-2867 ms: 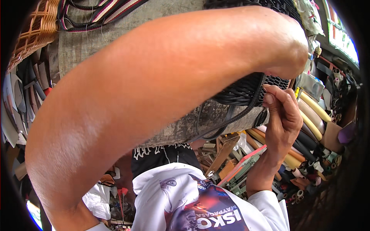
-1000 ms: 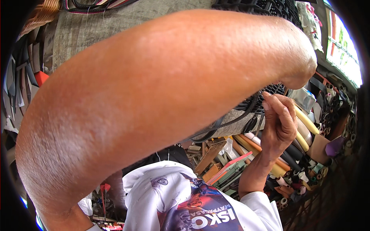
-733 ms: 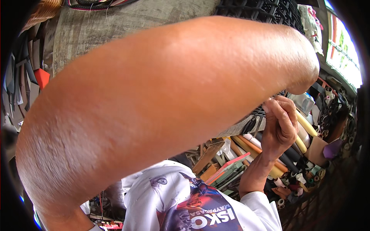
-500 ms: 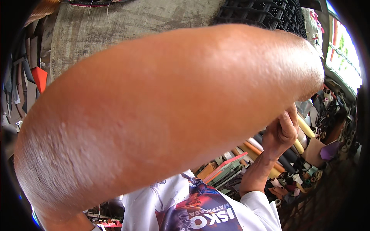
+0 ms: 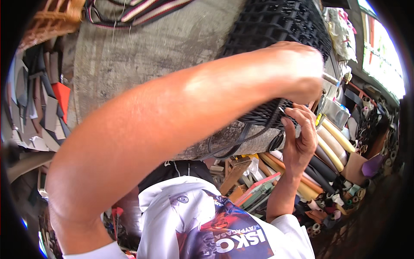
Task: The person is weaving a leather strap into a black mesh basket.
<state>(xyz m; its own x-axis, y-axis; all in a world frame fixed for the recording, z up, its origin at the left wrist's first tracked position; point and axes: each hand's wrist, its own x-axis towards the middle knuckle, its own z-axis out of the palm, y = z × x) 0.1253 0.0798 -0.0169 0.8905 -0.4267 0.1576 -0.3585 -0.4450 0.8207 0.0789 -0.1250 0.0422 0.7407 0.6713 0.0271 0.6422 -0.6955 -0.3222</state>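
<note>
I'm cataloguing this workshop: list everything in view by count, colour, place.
Woven basket: one, black, upper right
Wicker piece: one, orange-brown, top left
Striped straps: count unclear, multicoloured, top
Worktable: one, grey, centre
Thin straps: several, black, worktable's near edge
Sheet scraps: many, mixed colours, left
Rolls: many, mixed colours, right
Box: one, clear, right
Bag: one, whitish, upper right
Window: one, bright, upper right
Wood pieces: several, brown, below worktable
Rod: one, pale with blue end, upper right
Shirt: one, white with print, bottom
Forearms: two, bare, centre and lower right
Left hand: one, bare, at woven basket
Right hand: one, bare, by thin straps
</note>
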